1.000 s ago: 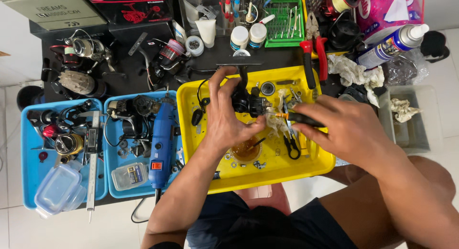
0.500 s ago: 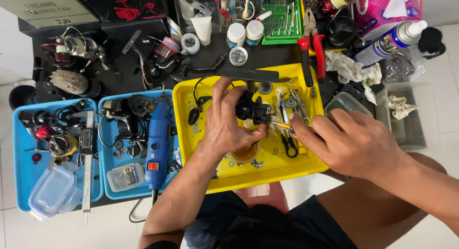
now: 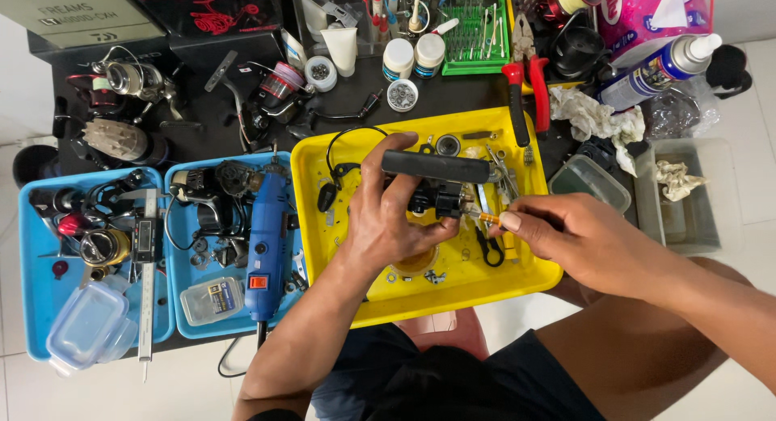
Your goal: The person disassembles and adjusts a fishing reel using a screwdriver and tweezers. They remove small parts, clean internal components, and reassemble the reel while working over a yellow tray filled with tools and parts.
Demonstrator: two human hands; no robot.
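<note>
left hand (image 3: 388,219) fingers curled round black reel body (image 3: 432,196), held over yellow tray (image 3: 323,158) | right hand (image 3: 578,237) pinching small orange-tipped tool (image 3: 487,218) against it | cluttered black table (image 3: 202,106), white floor tiles (image 3: 748,57)

Reel body (image 3: 432,196) over centre tray (image 3: 339,296); rotary tool (image 3: 267,243) in tray (image 3: 182,328) to left; spray can (image 3: 659,69) far right

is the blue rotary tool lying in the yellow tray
No, the blue rotary tool lies in a blue tray left of the yellow tray.
</note>
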